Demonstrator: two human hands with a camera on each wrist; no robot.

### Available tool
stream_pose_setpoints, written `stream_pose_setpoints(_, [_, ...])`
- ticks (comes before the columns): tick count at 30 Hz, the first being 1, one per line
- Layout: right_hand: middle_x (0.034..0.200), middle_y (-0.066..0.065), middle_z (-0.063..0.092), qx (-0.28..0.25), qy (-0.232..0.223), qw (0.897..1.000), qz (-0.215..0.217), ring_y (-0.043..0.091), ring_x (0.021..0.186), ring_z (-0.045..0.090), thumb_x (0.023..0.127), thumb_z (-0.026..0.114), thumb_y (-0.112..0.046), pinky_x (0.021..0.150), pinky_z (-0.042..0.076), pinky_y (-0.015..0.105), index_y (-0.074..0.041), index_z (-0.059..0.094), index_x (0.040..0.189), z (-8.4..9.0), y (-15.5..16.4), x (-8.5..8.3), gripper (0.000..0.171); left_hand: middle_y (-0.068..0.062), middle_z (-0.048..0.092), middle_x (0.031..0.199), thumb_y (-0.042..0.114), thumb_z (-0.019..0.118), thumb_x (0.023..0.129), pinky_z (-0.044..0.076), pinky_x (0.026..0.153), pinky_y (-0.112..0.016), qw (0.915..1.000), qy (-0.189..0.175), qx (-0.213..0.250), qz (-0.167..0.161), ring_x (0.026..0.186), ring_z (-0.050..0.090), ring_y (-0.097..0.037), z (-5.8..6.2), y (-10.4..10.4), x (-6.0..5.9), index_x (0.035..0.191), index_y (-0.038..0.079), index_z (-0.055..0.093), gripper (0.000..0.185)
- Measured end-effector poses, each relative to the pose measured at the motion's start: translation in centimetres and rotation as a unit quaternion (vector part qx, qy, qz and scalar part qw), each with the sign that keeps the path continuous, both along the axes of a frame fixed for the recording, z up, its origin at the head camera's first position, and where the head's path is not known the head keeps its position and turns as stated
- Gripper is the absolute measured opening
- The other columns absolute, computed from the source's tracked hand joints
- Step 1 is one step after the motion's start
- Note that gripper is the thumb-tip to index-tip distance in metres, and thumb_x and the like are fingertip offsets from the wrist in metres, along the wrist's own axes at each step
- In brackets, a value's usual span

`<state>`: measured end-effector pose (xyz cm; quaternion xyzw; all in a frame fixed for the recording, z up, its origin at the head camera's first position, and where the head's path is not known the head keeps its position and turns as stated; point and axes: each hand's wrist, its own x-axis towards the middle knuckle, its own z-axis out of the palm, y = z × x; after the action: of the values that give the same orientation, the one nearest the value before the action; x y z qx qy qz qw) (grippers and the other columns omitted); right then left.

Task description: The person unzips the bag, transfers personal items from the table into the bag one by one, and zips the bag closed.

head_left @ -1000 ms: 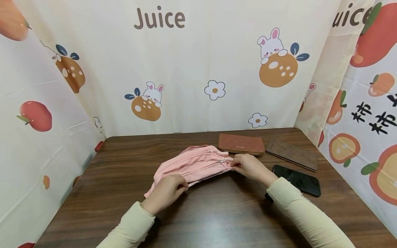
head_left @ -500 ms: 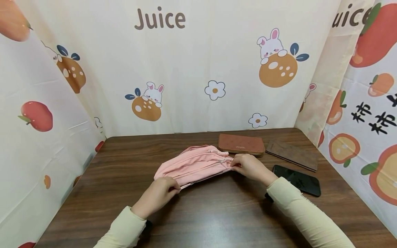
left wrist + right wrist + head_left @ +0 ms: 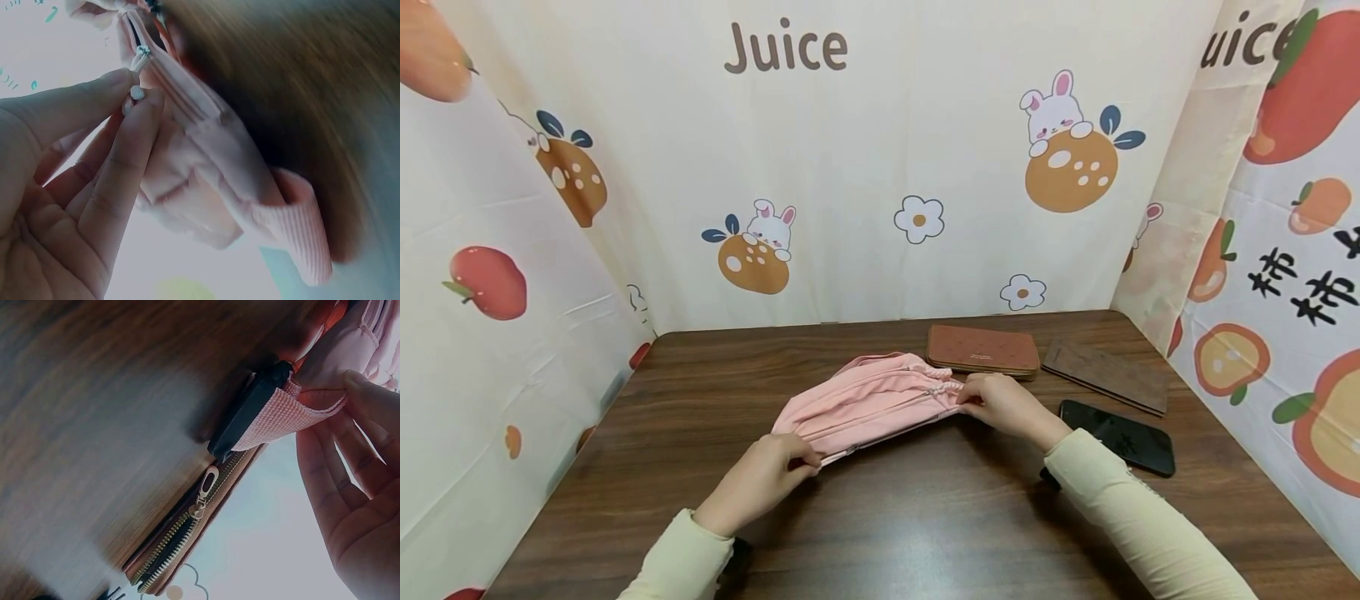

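A pink fabric waist bag [image 3: 868, 400] lies on the dark wooden table with its zippered edge facing me. My left hand [image 3: 754, 479] is at the bag's left front, where its thumb and forefinger pinch the white cord pull [image 3: 142, 60] of the zipper. Behind the slider the zipper gapes in a narrow slit [image 3: 133, 28]. At the other end of the bag, my right hand [image 3: 1006, 408] pinches the fabric corner beside the pink webbing strap [image 3: 275, 422]. A black buckle [image 3: 247, 412] hangs on that strap.
Just behind the bag's right end lies a reddish-brown zip wallet [image 3: 983, 350]. Right of it are a flat dark brown wallet [image 3: 1108, 375] and a black phone [image 3: 1116, 436], close to my right forearm. A printed curtain [image 3: 850, 167] stands along the table's back edge.
My left hand has slid left and toward me along the bag's front edge, bringing the zipper pull with it. The right hand has stayed at its corner.
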<state>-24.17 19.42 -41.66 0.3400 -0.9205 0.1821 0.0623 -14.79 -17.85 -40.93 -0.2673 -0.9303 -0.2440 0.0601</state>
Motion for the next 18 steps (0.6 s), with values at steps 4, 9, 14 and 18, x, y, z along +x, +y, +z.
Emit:
stream_pose_setpoints(4, [0.087,-0.006,0.067,-0.001,0.000,1.000,-0.001,0.007,0.077,0.062,0.086,0.074,-0.012,0.070,0.052,0.030,-0.013,0.075,0.089,0.0,0.0,0.0,0.004,0.014,0.067,0.077,0.007,0.078,0.079,0.050,0.069,-0.024,1.0000,-0.010,0.002,-0.002,0.075,0.059,0.000,0.2,-0.7,0.2,0.078,0.018,0.072,0.013])
stream_pose_setpoints(9, [0.087,-0.006,0.066,0.000,0.007,1.000,0.001,0.006,0.077,0.061,0.086,0.074,-0.015,0.070,0.052,0.029,-0.013,0.075,0.090,-0.1,0.0,0.0,0.005,0.014,0.068,0.076,0.008,0.078,0.079,0.049,0.065,-0.022,0.9995,-0.025,0.017,-0.009,0.073,0.058,0.002,0.2,-1.4,0.5,0.078,0.018,0.072,0.012])
stream_pose_setpoints(14, [0.087,-0.006,0.066,-0.002,0.008,1.000,0.001,0.006,0.076,0.061,0.086,0.074,-0.014,0.069,0.051,0.029,-0.013,0.075,0.090,-0.1,0.0,-0.1,0.004,0.014,0.067,0.076,0.007,0.078,0.079,0.049,0.065,-0.021,0.9994,-0.023,0.023,-0.015,0.072,0.056,0.003,0.0,-2.0,0.7,0.078,0.018,0.071,0.013])
stream_pose_setpoints(18, [0.086,-0.006,0.066,0.001,0.011,1.000,0.000,0.007,0.076,0.062,0.085,0.075,-0.012,0.070,0.052,0.030,-0.014,0.075,0.089,0.0,-0.1,0.1,0.004,0.014,0.066,0.077,0.006,0.079,0.079,0.049,0.065,-0.022,0.9993,-0.023,0.025,-0.016,0.073,0.056,0.004,-0.1,-2.8,0.9,0.078,0.017,0.070,0.014])
